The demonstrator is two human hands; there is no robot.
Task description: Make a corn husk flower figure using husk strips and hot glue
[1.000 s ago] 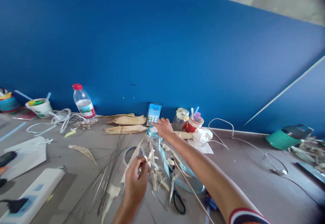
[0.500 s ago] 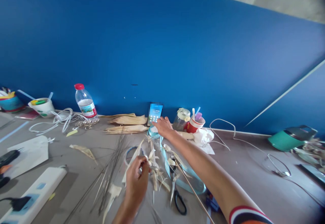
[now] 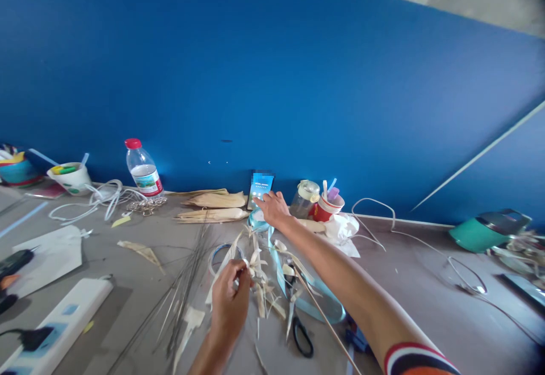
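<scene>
My right hand (image 3: 275, 209) reaches across to a phone (image 3: 263, 183) propped upright against the blue partition. Its index finger is stretched out at the lit screen's lower part. Closer to me, my left hand (image 3: 231, 293) is closed in a pinch on a cluster of pale dried husk strips (image 3: 256, 262). Right of the cluster lie scissors (image 3: 301, 335) with black handles, partly covered by strips. A light blue ribbon (image 3: 279, 270) runs down from its roll (image 3: 258, 220) below the phone. A thin stick (image 3: 326, 321) slants under my right forearm.
Dried husks (image 3: 217, 199) lie along the partition. Behind stand a water bottle (image 3: 145, 171), a lidded jar (image 3: 305, 198) and red paper cups (image 3: 327, 207). Thin wires (image 3: 187, 290) spread left of my left hand. A power strip (image 3: 63, 324) lies front left, a green container (image 3: 485, 230) far right.
My right index finger has shifted slightly to the left over the phone's screen. My left hand keeps its pinch on the husk strips almost unmoved.
</scene>
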